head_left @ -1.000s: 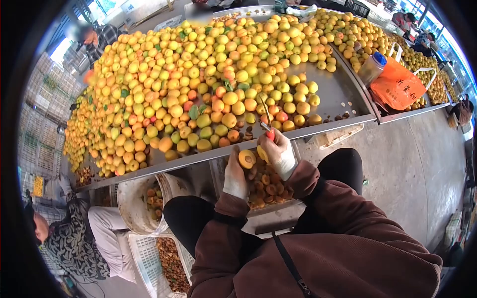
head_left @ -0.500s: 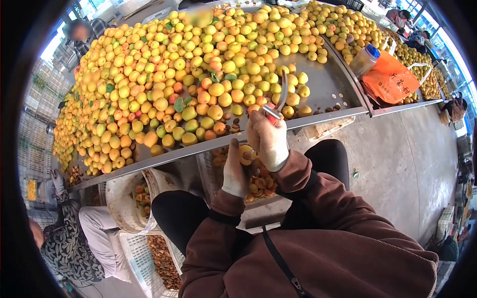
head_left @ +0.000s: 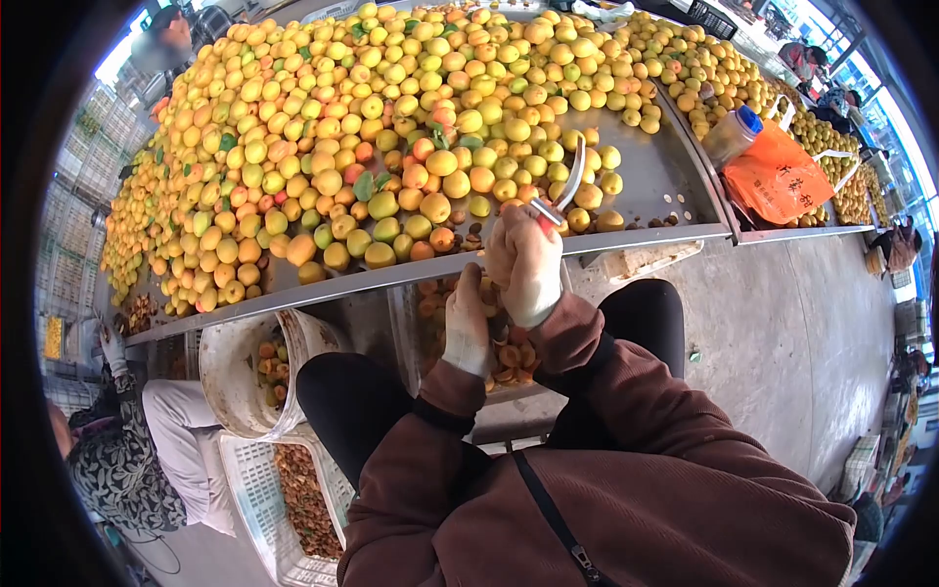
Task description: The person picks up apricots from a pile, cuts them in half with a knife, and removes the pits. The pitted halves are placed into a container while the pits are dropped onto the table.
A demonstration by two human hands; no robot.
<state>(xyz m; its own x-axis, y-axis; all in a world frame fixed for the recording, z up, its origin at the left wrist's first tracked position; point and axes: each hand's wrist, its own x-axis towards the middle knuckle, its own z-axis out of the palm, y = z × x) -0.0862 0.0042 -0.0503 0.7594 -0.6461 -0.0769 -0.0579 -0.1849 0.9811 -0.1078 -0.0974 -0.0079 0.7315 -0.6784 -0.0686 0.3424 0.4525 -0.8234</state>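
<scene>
A: Main support?
B: Metal table (head_left: 641,176), raised rim along the front. Bears a heap of yellow-orange fruit (head_left: 342,127); bare metal at right.
A: Also on it?
B: Green leaves (head_left: 364,186) among the fruit; brown scraps (head_left: 657,222) near the front edge.
A: Adjoining table (head_left: 802,233)?
B: More fruit (head_left: 709,83), an orange bag (head_left: 778,184), a blue-lidded jar (head_left: 728,140).
A: Floor (head_left: 763,323)?
B: Grey; one small green scrap (head_left: 694,353).
</scene>
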